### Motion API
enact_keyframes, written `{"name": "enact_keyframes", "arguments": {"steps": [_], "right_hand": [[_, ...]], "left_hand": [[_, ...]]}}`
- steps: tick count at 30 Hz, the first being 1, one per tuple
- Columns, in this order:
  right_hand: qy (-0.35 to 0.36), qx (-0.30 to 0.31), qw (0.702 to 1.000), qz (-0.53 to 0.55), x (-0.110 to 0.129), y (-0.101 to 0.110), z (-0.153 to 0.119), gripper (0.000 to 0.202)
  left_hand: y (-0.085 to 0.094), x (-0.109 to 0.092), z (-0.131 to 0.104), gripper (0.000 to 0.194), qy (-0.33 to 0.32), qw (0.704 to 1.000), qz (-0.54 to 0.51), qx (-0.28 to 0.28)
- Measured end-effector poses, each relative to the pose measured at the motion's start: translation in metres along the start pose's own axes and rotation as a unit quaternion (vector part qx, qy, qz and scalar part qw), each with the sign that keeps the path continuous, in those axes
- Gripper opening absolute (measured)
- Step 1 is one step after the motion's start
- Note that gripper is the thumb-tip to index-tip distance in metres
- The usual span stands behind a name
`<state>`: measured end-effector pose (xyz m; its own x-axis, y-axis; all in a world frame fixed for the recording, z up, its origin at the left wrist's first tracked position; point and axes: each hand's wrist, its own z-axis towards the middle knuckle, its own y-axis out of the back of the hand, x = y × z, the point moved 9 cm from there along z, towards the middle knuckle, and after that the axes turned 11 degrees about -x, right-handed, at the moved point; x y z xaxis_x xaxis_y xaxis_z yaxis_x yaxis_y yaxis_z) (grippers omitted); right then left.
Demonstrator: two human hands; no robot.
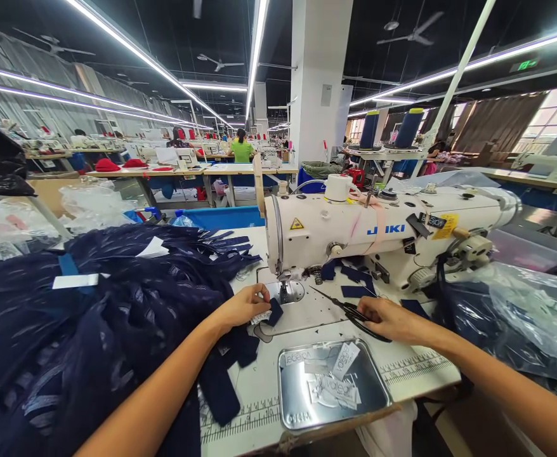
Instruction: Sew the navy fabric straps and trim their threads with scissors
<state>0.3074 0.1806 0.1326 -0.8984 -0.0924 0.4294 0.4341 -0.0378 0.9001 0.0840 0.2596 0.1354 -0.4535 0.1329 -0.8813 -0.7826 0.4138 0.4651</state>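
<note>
My left hand (246, 306) is closed, thumb and fingers pinching a small navy fabric piece (274, 312) with a white label (260, 318) on it. It sits just in front of the presser foot (284, 291) of a white sewing machine (326, 222). To the right, my right hand (382, 317) is closed around the handles of black scissors (349, 310). Their pointed blades reach left over the machine bed, apart from the left hand. Below both hands lies a shiny metal tray (290, 406) with several white printed labels (338, 390).
A large heap of navy garments (92, 343) covers the left side of the table. Navy scraps (357, 279) lie under the machine arm. Plastic-wrapped navy goods (497, 324) stand at the right. A person in a green top (242, 150) sits farther back.
</note>
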Motion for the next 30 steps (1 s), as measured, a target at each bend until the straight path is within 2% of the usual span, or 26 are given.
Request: {"name": "enact_keyframes", "arguments": {"steps": [3,7,11,15,19,21,23,25,28,30], "right_hand": [[0.016,0.012,1.0,0.018,0.028,0.0,0.004,0.021],[0.019,0.159,0.985,0.059,0.06,-0.016,0.006,0.038],[-0.001,0.246,0.963,0.112,0.071,-0.028,0.011,0.043],[-0.018,0.268,0.947,0.177,0.076,-0.041,0.017,0.041],[-0.045,0.229,0.945,0.228,0.077,-0.046,0.019,0.039],[-0.033,0.18,0.963,0.196,0.072,-0.04,0.018,0.038],[0.006,0.098,0.991,0.09,0.059,-0.028,0.017,0.038],[0.037,-0.001,0.997,-0.065,0.041,-0.011,0.013,0.033],[0.018,-0.087,0.967,-0.24,0.009,0.004,0.005,0.021],[0.027,-0.132,0.946,-0.296,0.005,0.009,0.0,0.017]], "left_hand": [[-0.002,0.0,-0.001,0.019,-0.003,1.0,0.0,0.003],[-0.003,-0.002,-0.001,0.021,-0.013,1.0,0.003,0.001],[-0.004,-0.001,-0.002,0.019,-0.024,1.0,0.007,0.006],[-0.006,0.001,-0.001,0.016,-0.036,0.999,0.003,0.009],[-0.005,0.004,-0.001,0.018,-0.037,0.999,-0.009,0.006],[-0.001,0.002,-0.005,0.018,-0.037,0.999,-0.019,-0.005],[0.005,-0.003,-0.013,0.019,-0.041,0.998,-0.03,-0.022],[0.012,-0.008,-0.026,0.026,-0.03,0.996,-0.075,-0.048],[0.023,-0.008,-0.05,0.038,0.016,0.969,-0.22,-0.108],[0.028,-0.003,-0.066,0.041,0.042,0.937,-0.311,-0.155]]}}
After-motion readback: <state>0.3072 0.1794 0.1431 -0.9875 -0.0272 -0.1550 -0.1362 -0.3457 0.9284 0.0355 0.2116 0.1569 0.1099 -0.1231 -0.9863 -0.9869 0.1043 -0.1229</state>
